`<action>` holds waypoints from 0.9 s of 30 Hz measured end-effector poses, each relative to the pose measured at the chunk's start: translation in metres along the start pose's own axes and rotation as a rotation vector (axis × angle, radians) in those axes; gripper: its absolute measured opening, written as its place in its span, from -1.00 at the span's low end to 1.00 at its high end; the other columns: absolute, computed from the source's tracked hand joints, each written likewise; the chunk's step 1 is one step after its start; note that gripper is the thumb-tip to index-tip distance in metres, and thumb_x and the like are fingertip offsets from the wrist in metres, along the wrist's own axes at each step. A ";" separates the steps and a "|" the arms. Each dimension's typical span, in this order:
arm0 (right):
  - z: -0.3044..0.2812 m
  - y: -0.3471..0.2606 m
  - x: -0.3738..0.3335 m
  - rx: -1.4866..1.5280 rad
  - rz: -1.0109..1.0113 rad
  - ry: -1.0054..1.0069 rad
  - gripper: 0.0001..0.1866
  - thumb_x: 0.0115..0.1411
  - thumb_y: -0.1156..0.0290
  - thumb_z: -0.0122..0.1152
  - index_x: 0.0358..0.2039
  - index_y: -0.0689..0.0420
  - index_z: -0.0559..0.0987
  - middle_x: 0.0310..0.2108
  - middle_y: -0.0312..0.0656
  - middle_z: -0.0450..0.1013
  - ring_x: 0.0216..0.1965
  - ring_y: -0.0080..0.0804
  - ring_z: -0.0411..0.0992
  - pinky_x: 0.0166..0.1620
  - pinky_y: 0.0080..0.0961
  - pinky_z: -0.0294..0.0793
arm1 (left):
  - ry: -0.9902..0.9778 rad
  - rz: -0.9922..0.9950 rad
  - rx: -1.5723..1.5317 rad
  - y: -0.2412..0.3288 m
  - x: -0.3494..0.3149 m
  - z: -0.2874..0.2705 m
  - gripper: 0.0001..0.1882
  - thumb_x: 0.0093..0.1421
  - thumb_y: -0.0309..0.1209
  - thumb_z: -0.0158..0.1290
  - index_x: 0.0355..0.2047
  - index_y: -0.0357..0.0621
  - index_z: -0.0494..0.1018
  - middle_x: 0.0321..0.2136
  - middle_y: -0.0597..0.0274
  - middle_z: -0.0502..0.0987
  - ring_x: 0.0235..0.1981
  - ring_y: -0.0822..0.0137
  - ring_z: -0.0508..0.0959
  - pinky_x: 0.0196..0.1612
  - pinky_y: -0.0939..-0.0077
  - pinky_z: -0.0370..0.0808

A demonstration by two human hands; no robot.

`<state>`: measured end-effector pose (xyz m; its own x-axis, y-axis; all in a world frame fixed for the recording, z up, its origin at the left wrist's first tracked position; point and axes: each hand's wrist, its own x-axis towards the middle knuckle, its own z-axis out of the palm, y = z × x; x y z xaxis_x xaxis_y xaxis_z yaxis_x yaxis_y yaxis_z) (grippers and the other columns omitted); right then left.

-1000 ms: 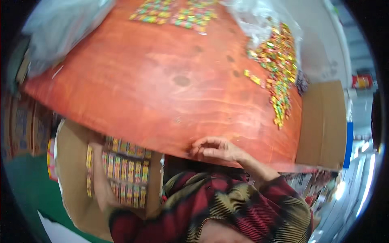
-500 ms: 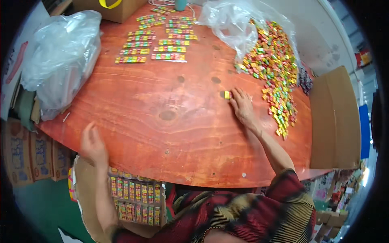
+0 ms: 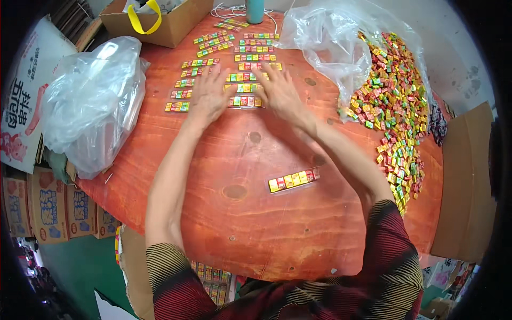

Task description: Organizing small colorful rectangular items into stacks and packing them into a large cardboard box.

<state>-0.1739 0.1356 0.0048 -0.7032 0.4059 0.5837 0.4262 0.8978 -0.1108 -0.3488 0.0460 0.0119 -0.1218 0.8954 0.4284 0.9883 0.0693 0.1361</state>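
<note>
Both my hands are over the rows of small coloured wrapped pieces, set side by side in strips on the table. My left hand (image 3: 209, 98) lies across the left column, fingers stretched and apart, hiding the right ends of several strips (image 3: 177, 106). Fingers spread, my right hand (image 3: 282, 96) is at the right end of the other column's nearest strips (image 3: 244, 101). Neither hand visibly holds anything; whether the fingertips touch the strips I cannot tell. A single strip (image 3: 293, 180) of yellow and red pieces lies by itself, nearer to me.
A large heap of loose pieces (image 3: 394, 106) spills from a clear plastic bag (image 3: 325, 32) at the right. Another plastic bag (image 3: 96, 101) sits at the left edge. A cardboard box (image 3: 170, 26) and a teal cup (image 3: 255, 10) stand at the back. Cardboard (image 3: 464, 176) rises at the right.
My right hand has left the small strip and moved to the far rows. My left hand has risen from the near left edge to the rows. The view has shifted.
</note>
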 end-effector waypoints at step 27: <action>-0.031 0.028 -0.077 0.003 0.123 -0.283 -0.53 0.06 0.13 -0.14 -0.07 0.14 0.26 -0.02 -0.11 0.13 0.04 -0.16 0.03 -0.05 -0.08 0.07 | -0.192 -0.099 -0.013 0.130 -0.062 0.020 -0.37 0.08 0.03 -0.24 0.06 -0.11 0.11 0.08 0.03 0.08 0.12 -0.01 0.01 0.11 0.00 -0.11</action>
<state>-0.0907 0.1243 -0.0186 -0.7774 0.5426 0.3182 0.5166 0.8393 -0.1693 -0.2114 0.0088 -0.0151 -0.1974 0.9519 0.2342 0.9708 0.1566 0.1815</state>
